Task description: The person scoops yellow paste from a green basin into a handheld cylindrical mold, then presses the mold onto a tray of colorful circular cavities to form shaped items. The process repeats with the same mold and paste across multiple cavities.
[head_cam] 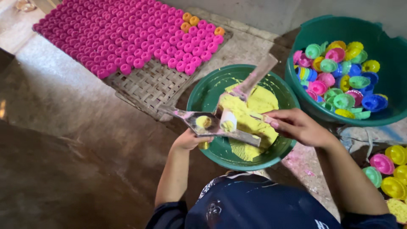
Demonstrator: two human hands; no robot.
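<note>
My left hand [189, 140] grips from below a flat metal press tool [212, 125] smeared with pink and yellow; a round cavity in it [204, 122] holds yellow paste. My right hand [296, 126] holds the tool's other handle over a green bowl [203, 95] that contains a mound of yellow paste [254, 116]. A short white-and-yellow plunger [228, 121] sits at the tool's hinge. A long arm of the tool [258, 74] sticks up toward the back right.
A woven bamboo tray [148, 85] at the back left carries rows of pink moulded pieces [123, 34] and a few orange ones [190, 20]. A large green tub [305, 101] on the right holds several coloured plastic caps [339, 76]. More caps [390, 169] lie at the lower right.
</note>
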